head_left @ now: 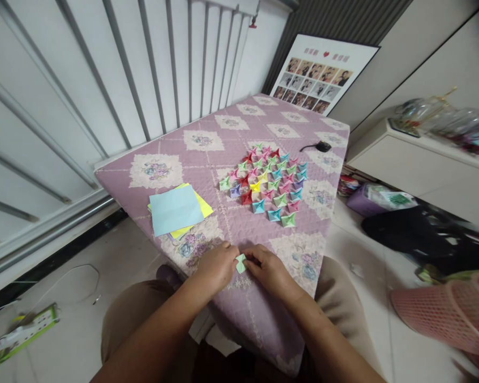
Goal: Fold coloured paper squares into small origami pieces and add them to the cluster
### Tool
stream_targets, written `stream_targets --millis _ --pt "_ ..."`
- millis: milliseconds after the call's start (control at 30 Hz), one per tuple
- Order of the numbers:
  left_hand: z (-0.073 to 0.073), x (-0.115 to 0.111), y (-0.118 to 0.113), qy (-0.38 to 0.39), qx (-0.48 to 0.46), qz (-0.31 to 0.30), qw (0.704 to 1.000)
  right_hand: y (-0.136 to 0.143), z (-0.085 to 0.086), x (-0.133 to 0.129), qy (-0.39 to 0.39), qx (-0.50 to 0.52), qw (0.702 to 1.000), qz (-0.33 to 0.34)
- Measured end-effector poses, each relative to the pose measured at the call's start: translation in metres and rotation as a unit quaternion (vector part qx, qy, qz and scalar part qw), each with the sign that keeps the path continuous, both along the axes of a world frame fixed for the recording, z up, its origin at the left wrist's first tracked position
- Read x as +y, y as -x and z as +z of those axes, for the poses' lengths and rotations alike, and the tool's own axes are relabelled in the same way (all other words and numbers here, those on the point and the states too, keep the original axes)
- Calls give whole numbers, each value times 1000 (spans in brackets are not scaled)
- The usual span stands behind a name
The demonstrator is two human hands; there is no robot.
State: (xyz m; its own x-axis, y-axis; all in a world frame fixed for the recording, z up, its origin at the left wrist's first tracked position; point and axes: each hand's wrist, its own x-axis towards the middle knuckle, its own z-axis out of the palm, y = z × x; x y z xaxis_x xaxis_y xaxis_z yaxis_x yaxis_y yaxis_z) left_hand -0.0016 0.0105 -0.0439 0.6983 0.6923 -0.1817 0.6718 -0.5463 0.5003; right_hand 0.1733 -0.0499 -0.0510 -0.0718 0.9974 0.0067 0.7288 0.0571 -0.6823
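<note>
on person's side of figures (273, 185): green paper (240, 263) between left hand (219, 263) and right hand (266, 266), both pinching its edges narrowly; uneven pull could skew folds or tear it.

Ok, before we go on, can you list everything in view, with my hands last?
green paper: one, pale green, table's near edge
paper sheets: two or more, light blue over yellow, table's left side
folded paper pieces: dozens, mixed colours, mid-table
small object with a tail: one, black, table's far right
tablecloth: one, purple with floral patches, over the table
photo board: one, mostly white, beyond the table
barred panel: one, white and grey, left
power strip: one, white and green, floor left
cabinet: one, whitish, right
basket: one, pink, floor right
trousered legs: two, beige, either side
left hand: one, bare, fingers on the green paper
right hand: one, bare, likewise
</note>
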Motion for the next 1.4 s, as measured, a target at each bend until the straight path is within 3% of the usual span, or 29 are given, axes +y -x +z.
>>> stream_targets --millis 300,900,1167,1400 --pt "-2 15 -3 30 -26 -21 999 -7 1 11 48 0 999 21" --pt "6 13 -4 2 -2 -54 999 -9 0 5 19 -22 998 59" --pt "5 11 -1 -15 2 -63 998 -5 6 2 -16 -67 995 74" --pt "1 5 0 -46 36 -69 996 -1 0 -7 -98 -183 974 95"
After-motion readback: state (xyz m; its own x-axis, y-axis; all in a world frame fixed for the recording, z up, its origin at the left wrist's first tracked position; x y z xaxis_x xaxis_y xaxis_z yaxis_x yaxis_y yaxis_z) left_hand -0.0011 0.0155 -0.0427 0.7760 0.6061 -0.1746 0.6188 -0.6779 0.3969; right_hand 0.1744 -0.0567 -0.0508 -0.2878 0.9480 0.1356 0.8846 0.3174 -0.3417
